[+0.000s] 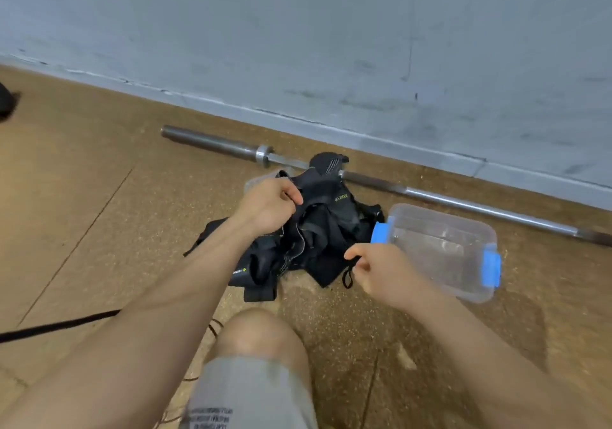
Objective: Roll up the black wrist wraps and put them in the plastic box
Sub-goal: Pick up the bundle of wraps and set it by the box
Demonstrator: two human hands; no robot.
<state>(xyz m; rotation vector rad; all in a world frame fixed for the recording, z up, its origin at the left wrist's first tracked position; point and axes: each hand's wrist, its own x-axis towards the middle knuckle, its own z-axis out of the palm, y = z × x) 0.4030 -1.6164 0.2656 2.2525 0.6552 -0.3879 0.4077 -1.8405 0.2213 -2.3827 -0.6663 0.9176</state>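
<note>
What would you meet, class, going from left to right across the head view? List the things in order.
black strap → left hand → right hand → plastic box. The black wrist wraps lie under both hands, so they are left out.

A: What is the clear rectangular plastic box like?
B: Smooth, glossy and see-through. Its blue plastic clips are opaque and smooth.
A: And the heap left of it?
B: Those are black woven cloth wrist wraps, matt, with pale stitched edges.
A: Behind the box?
B: A long round metal barbell, smooth with a dull sheen, then a grey painted wall, matt and scuffed.
A: Beneath the box?
B: A brown speckled floor, grainy and matt.
</note>
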